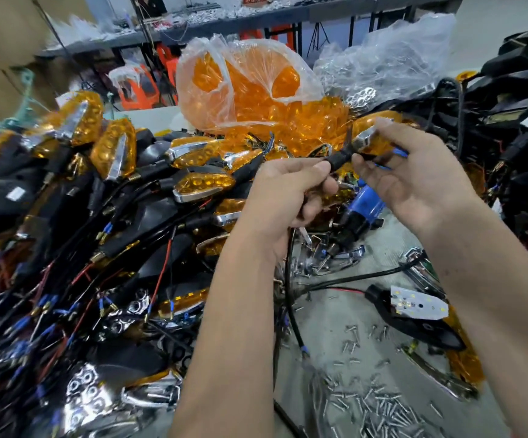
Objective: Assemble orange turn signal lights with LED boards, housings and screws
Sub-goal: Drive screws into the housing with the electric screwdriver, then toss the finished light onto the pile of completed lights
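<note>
Orange-lensed turn signal (370, 141) with chrome trim and a black stem. Left hand (283, 197) grips the stem; right hand (414, 172) pinches the lamp head.

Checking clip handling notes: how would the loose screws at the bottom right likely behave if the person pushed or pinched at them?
The screws are small and lie scattered on the bench, so a push would probably scatter them. Their shiny metal shanks look slippery and apt to roll. Pinching out just one would likely be fiddly.

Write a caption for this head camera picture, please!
Both hands, left hand and right hand, hold one orange turn signal.
</note>
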